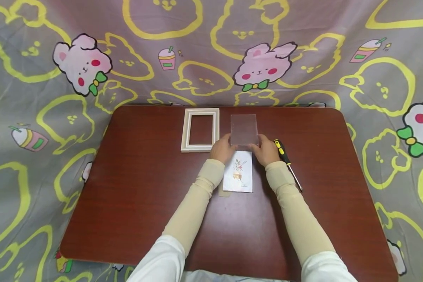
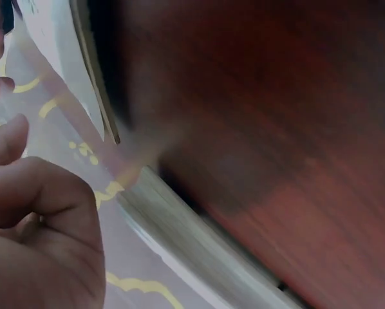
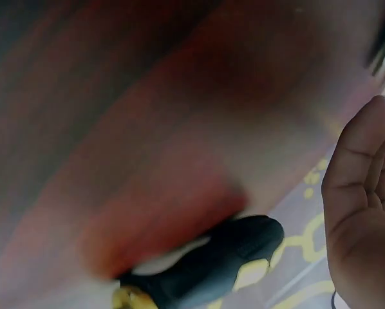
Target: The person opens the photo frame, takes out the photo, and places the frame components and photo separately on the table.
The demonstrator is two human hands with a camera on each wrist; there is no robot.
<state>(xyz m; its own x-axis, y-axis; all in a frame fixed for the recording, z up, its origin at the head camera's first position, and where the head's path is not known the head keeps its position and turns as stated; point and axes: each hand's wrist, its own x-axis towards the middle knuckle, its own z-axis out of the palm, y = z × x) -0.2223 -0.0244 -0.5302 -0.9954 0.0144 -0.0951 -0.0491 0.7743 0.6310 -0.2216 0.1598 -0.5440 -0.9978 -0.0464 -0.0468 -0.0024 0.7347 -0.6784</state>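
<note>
Both hands hold a clear rectangular pane [image 1: 244, 129] by its near corners, above the table. At the left corner is the left hand [image 1: 223, 149], its thumb along the near edge; the right hand [image 1: 266, 150] pinches the opposite corner. In the wrist views, the left hand [image 2: 44, 219] and right hand [image 3: 360, 193] show bent fingers, but the pane is hard to make out. Just nearer the body lies a white card [image 1: 237, 172] printed with a flower motif, over a tan board [image 1: 224, 194] that is mostly hidden.
An empty cream picture frame [image 1: 186, 131] lies beside the left hand. To the right of the right hand is a screwdriver [image 1: 282, 150] with a black and yellow handle. Patterned cloth [image 1: 204, 47] hangs behind the brown table [image 1: 134, 188].
</note>
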